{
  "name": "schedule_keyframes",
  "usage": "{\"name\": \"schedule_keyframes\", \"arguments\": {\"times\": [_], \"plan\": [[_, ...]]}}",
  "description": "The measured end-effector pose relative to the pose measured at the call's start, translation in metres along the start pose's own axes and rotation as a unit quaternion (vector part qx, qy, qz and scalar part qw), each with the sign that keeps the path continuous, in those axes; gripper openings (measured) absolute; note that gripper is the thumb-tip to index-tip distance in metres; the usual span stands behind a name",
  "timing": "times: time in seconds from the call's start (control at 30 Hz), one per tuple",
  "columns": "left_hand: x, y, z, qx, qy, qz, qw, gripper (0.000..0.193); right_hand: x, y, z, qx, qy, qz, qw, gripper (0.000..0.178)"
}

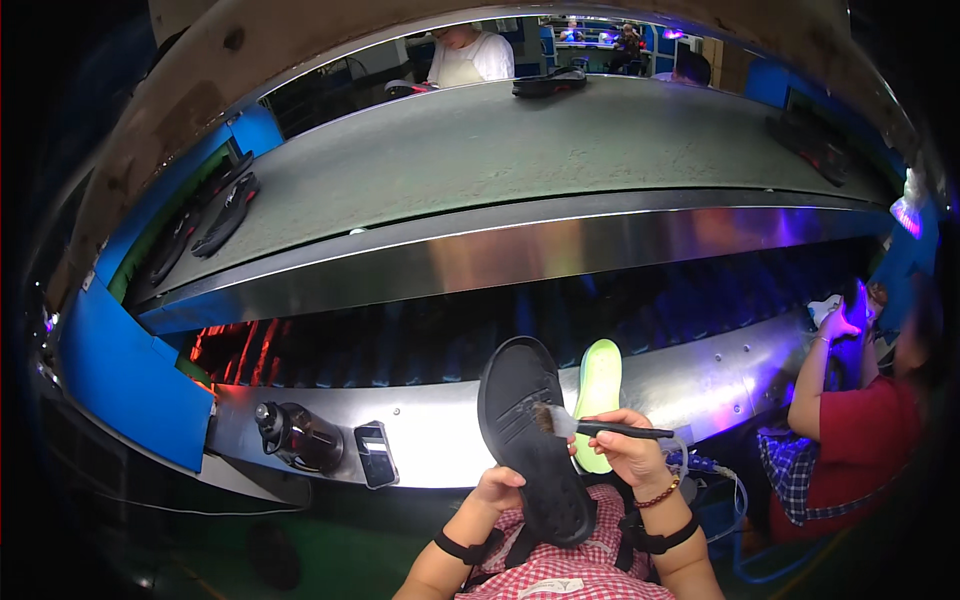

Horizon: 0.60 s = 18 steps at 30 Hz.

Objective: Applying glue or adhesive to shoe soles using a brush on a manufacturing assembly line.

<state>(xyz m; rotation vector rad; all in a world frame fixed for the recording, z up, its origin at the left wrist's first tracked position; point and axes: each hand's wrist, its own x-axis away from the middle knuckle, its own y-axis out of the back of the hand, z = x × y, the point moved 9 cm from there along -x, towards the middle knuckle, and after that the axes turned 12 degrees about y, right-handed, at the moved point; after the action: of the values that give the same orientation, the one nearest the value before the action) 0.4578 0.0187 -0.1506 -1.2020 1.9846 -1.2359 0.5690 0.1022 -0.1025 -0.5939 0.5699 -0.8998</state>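
A black shoe sole is tilted up in front of me, its lower end close to my checked apron. My left hand grips its left edge, thumb on the upper face. In my right hand is a brush with a black handle, and its bristles touch the sole's middle. A thin clear tube hangs by the handle's rear end. Just behind the brush, a yellow-green sole lies on the metal ledge, partly covered by my right hand.
A dark bottle and a phone rest on the metal ledge at left. Beyond a dark slot with red glow runs a grey conveyor belt carrying several black soles. A co-worker in red sits at right; another person stands across.
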Motion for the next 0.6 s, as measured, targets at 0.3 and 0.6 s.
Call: {"name": "schedule_keyframes", "arguments": {"times": [0.3, 0.6], "plan": [[-0.008, -0.017, -0.004, 0.014, -0.084, -0.002, 0.996, 0.112, -0.017, -0.002, -0.019, 0.103, -0.056, -0.01, 0.993, 0.02], [-0.017, -0.007, -0.006, 0.053, -0.045, -0.072, 0.995, 0.113, -0.043, 0.001, -0.011, 0.157, -0.023, -0.034, 0.987, 0.018]]}}
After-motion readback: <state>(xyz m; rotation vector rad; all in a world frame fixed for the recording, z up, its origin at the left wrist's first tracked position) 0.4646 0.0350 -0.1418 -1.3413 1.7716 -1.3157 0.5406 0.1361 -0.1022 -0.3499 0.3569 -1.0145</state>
